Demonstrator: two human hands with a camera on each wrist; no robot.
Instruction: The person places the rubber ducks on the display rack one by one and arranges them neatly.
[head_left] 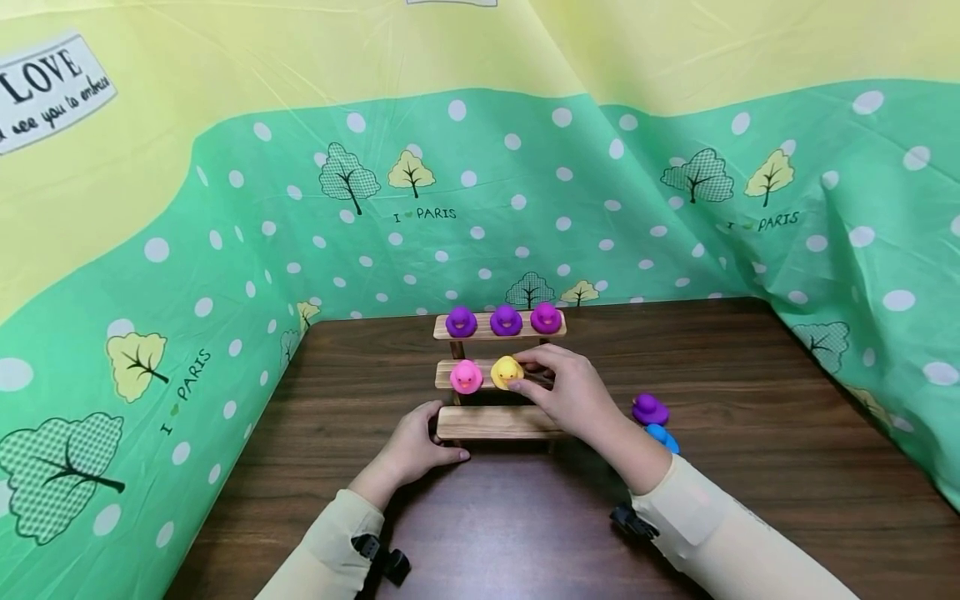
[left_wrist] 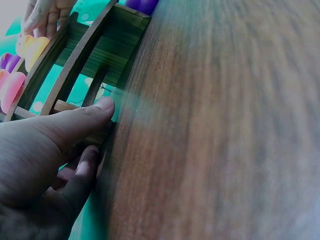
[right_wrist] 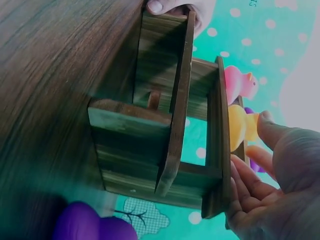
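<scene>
A three-step wooden display stand [head_left: 495, 423] is on the dark table. My left hand [head_left: 415, 446] grips its lower left end, thumb in front and fingers behind, as the left wrist view also shows. With thumb and fingers my right hand [head_left: 573, 392] pinches a yellow rubber duck [head_left: 506, 372] at the middle of the second shelf. Left of it on that shelf sits a pink rubber duck [head_left: 466, 377]. The top shelf bears two purple ducks [head_left: 506, 320] and a magenta duck [head_left: 546, 317]. In the right wrist view the yellow duck [right_wrist: 239, 129] stands upright at the shelf's edge.
Right of the stand, a purple duck [head_left: 650, 409] and a blue duck [head_left: 663, 437] lie on the table [head_left: 750, 467], the blue one partly hidden by my right forearm. A green and yellow printed cloth [head_left: 487, 225] hangs around the back and sides.
</scene>
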